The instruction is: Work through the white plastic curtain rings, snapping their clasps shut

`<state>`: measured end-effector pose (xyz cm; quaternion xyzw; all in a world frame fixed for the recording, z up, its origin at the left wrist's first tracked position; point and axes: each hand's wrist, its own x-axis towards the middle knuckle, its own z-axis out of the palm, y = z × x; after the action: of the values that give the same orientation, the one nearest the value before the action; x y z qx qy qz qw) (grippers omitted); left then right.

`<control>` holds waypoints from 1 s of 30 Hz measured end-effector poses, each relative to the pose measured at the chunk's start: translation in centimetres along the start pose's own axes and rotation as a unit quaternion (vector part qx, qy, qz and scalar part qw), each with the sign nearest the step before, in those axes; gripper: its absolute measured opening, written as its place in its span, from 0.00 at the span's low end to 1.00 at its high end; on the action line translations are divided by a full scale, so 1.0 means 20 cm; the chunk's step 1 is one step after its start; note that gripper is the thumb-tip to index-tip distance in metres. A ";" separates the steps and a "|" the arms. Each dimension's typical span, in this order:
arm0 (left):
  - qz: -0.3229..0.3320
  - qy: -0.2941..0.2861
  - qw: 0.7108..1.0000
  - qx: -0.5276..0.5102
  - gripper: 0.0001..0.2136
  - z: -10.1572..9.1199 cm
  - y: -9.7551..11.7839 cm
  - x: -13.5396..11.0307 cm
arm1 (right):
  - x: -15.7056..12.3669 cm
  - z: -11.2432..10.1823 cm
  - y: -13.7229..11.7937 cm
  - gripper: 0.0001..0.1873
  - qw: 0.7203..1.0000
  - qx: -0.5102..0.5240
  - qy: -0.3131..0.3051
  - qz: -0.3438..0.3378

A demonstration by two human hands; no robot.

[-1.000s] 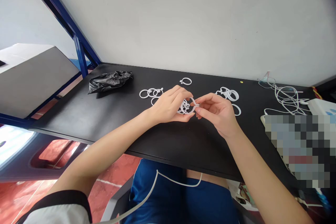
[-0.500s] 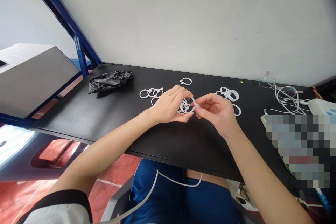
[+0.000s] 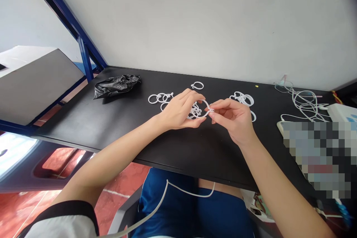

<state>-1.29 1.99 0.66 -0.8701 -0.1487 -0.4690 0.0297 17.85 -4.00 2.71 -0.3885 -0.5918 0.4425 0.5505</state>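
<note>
Above the black table, my left hand [image 3: 182,109] curls around a white plastic curtain ring [image 3: 207,103], thumb below and fingers above. The fingertips of my right hand [image 3: 232,117] pinch the small clip end of the same ring, at its right side. Behind the held ring, a cluster of white rings [image 3: 196,111] shows through, partly hidden by my left hand. More white rings [image 3: 161,98] lie to the left, one single ring [image 3: 198,85] lies farther back, and a pile of rings [image 3: 245,99] rests behind my right hand.
A crumpled black plastic bag [image 3: 117,86] lies at the table's [image 3: 117,126] back left. On the right are tangled white cables [image 3: 305,106], a pair of glasses [image 3: 283,86], a white box [image 3: 344,114] and a blurred-out flat object [image 3: 315,152]. A pale wall [image 3: 181,22] rises behind.
My right hand has shifted slightly to the right with the clip end of the ring. The left hand keeps its hold, and the loose rings stay where they were.
</note>
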 end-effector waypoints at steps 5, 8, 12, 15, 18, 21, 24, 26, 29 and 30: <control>-0.003 -0.023 1.000 -0.002 0.18 0.00 0.00 0.00 | 0.01 -0.01 -0.01 0.05 1.000 0.020 -0.017 0.003; -0.001 -0.028 1.000 -0.006 0.18 0.00 0.00 0.00 | 0.01 -0.01 -0.01 0.05 1.000 0.025 -0.017 -0.002; -0.018 -0.031 0.999 -0.040 0.17 0.00 0.00 -0.01 | 0.01 -0.01 0.00 0.05 1.000 0.014 -0.014 -0.009; -0.045 -0.039 0.996 -0.069 0.16 0.00 0.00 -0.01 | 0.01 0.00 0.00 0.05 1.000 -0.005 -0.004 -0.011; -0.055 -0.048 0.993 -0.089 0.14 0.00 0.01 -0.01 | 0.00 0.01 0.00 0.04 1.000 -0.018 0.005 -0.022; -0.059 -0.057 0.993 -0.089 0.13 0.00 0.02 -0.02 | 0.00 0.02 0.01 0.04 0.999 -0.018 0.005 -0.034; -0.104 -0.058 0.985 -0.125 0.13 0.00 0.04 -0.01 | 0.00 0.01 0.01 0.04 0.999 -0.020 0.007 -0.032; -0.159 -0.058 0.968 -0.184 0.13 -0.01 0.06 0.00 | 0.00 0.00 0.02 0.04 0.999 -0.025 0.012 -0.030; -0.233 -0.060 0.934 -0.265 0.12 -0.03 0.08 0.03 | 0.00 -0.01 0.02 0.03 0.999 -0.031 0.021 -0.029; -0.250 -0.060 0.923 -0.285 0.12 -0.03 0.08 0.04 | 0.00 -0.01 0.01 0.03 0.999 -0.031 0.022 -0.029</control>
<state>-0.93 0.47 1.79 -0.8030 -0.2229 -0.4304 -0.3468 18.04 -3.90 2.45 -0.3979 -0.6038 0.3988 0.5640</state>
